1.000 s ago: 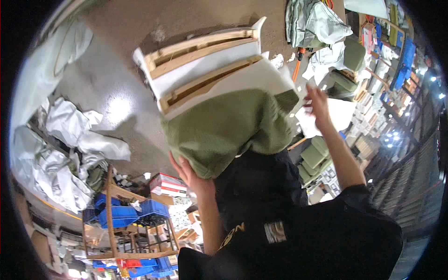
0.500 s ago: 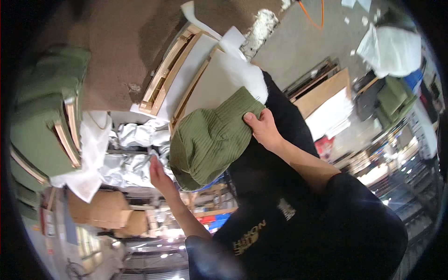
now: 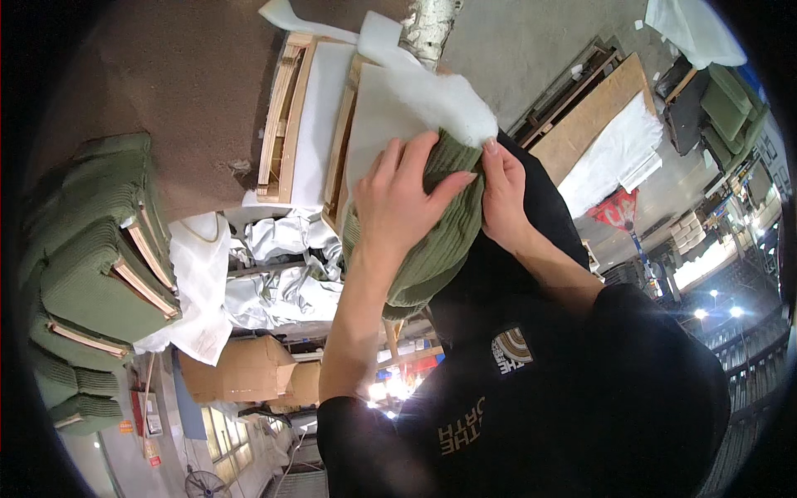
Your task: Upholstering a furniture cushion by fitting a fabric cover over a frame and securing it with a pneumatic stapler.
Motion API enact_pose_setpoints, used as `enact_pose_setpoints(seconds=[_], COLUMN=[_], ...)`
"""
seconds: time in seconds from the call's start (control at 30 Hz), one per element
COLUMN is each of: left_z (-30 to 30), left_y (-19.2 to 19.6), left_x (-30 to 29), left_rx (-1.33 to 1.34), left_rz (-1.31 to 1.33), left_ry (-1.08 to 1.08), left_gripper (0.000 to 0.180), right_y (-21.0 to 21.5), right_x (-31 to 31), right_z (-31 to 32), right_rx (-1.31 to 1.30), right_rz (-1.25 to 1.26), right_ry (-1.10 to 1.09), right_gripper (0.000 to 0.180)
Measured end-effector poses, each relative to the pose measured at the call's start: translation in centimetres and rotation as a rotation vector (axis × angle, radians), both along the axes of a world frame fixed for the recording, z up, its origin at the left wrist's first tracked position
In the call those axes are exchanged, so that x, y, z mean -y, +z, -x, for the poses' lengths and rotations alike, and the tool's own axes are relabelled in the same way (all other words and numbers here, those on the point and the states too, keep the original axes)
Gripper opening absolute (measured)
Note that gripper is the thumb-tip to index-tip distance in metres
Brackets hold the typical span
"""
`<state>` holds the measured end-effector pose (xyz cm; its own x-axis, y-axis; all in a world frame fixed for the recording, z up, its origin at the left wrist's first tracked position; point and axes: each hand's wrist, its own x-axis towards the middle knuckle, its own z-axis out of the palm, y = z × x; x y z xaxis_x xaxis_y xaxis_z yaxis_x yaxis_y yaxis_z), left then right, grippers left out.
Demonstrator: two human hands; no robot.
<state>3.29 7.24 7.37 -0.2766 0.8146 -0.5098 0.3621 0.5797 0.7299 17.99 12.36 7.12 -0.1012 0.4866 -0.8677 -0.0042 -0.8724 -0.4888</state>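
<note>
So the left hand (image 3: 394, 199) has just swung in from the side, where it was hanging off the cloth, and now it's laid across the green ribbed cover (image 3: 440, 236). The right hand (image 3: 506, 195) is higher up too, right at the cloth's edge where it meets the white padding (image 3: 452, 100). As I see it, that makes this proper two-handed work on that edge instead of one hand holding on.

Grip check: the right is pinching the edge between thumb and fingers. The left is spread wide, thumb apart, fingertips bent over the cloth; can't tell if it's squeezing any.

The cover is bunched at the near end of the wood-framed piece (image 3: 320, 116), just beside the dark trouser leg (image 3: 540, 199). Most of the piece, padding included, is bare.

Headcount from where I'm standing: two hands, one bunched cover, one framed piece showing two wooden edges (image 3: 300, 120). Off left there's a pile of green padded pieces (image 3: 100, 274), several, but they overlap too much to count. Two cardboard boxes (image 3: 237, 369) by my count, and one fan (image 3: 203, 484) way down in the corner.
</note>
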Motion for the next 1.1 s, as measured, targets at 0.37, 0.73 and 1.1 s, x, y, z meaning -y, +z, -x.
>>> enact_pose_setpoints(seconds=[0.37,0.73,1.1], left_z=[5.5,7.1,5.5], left_y=[1.8,-2.1,-8.7], left_x=[-0.3,-6.6,-9.2], left_rx=[0.257,-0.175,-0.035], left_rz=[0.132,0.171,0.525], left_ry=[0.277,-0.04,0.051], left_gripper=[0.025,0.034,0.044], right_y=[-1.8,-7.8,-13.0], right_x=[-0.5,-3.0,-3.3], right_z=[3.1,8.0,6.8], right_rx=[-0.266,0.1,0.686], right_rz=[-0.046,-0.052,0.009], right_ry=[0.381,0.088,0.439], right_gripper=[0.042,0.056,0.059])
